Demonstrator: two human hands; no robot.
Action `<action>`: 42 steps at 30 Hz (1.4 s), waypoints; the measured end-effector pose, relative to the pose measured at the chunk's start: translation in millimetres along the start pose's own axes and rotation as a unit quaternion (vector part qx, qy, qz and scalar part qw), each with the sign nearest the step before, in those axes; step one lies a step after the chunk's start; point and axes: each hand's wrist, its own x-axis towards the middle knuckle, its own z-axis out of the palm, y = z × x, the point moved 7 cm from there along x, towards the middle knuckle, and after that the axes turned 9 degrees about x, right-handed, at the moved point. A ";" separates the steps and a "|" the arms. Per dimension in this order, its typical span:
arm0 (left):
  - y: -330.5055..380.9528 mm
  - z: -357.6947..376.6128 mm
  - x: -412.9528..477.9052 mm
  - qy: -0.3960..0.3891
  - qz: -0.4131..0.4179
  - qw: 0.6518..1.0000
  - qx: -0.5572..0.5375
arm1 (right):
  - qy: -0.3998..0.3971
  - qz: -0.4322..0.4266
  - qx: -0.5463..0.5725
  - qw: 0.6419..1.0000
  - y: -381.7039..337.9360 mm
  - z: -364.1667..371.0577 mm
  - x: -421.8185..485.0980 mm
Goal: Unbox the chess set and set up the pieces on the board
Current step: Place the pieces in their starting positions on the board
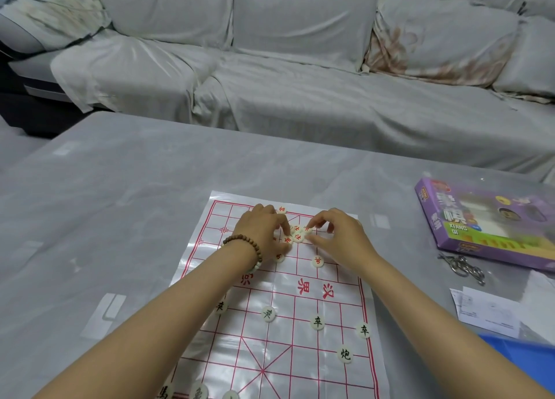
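"Head camera is looking down at the grey, shiny-covered table. What is lying on it?"

"A thin white plastic board with red lines is lying flat there, and both arms are reaching over it."

"Where are the hands resting?"

"On the far half of the board. Round white chess pieces with red marks are sitting there in a little heap, touching each other."

"Is the right hand holding one?"

"Yes, its thumb and first finger are pinching a piece at the heap's right edge."

"And the left hand?"

"Its fingers are bending down onto the heap's left side. I cannot tell if it is gripping a piece or only touching. A brown bead bracelet is sitting on that wrist."

"Are other pieces lying on the board?"

"Round white pieces with black marks are lying apart on the near half. A few more red ones are lying alone near the heap."

"Where is the box?"

"The flat purple cardboard box is lying on the table, well off to the right, with a silver metal ring puzzle just beside it."
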 end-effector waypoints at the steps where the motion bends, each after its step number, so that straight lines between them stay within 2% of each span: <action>1: -0.8 0.2 -0.5 -0.001 0.000 1.000 0.003 | 0.003 0.002 0.005 1.000 -0.3 -0.5 -0.3; 7: -4.1 0.4 -3.1 -0.007 -0.012 1.000 -0.007 | 0.007 0.011 0.038 0.999 -2.6 0.4 -0.6; 10: -5.3 -11.7 -6.6 0.051 -0.007 0.997 -0.052 | 0.003 0.028 0.103 0.994 -4.6 0.9 -0.8; 14: -1.1 -30.7 -12.2 0.134 0.004 0.987 -0.090 | -0.017 0.077 0.249 0.965 -8.6 1.2 -0.6; 20: 2.1 -35.5 -8.0 0.168 0.008 0.979 -0.115 | -0.041 0.142 0.365 0.919 -6.5 3.4 5.9; 23: -2.1 -20.2 0.6 0.109 -0.015 0.988 -0.112 | 0.008 0.125 0.333 0.935 -0.4 -8.2 24.1; 25: -4.9 -10.0 7.5 0.066 -0.023 0.996 -0.064 | 0.022 0.100 0.269 0.958 3.1 -12.6 40.5; 28: -4.3 -5.6 13.7 0.044 -0.015 0.999 -0.015 | -0.022 0.072 0.142 0.987 4.0 -0.1 59.7; 31: -3.9 -5.0 16.3 0.035 -0.008 0.999 -0.012 | -0.047 0.054 0.077 0.994 4.2 11.7 68.1; 42: -15.0 -6.9 13.3 0.019 -0.013 1.000 0.018 | -0.053 0.035 0.060 0.996 15.1 15.7 70.3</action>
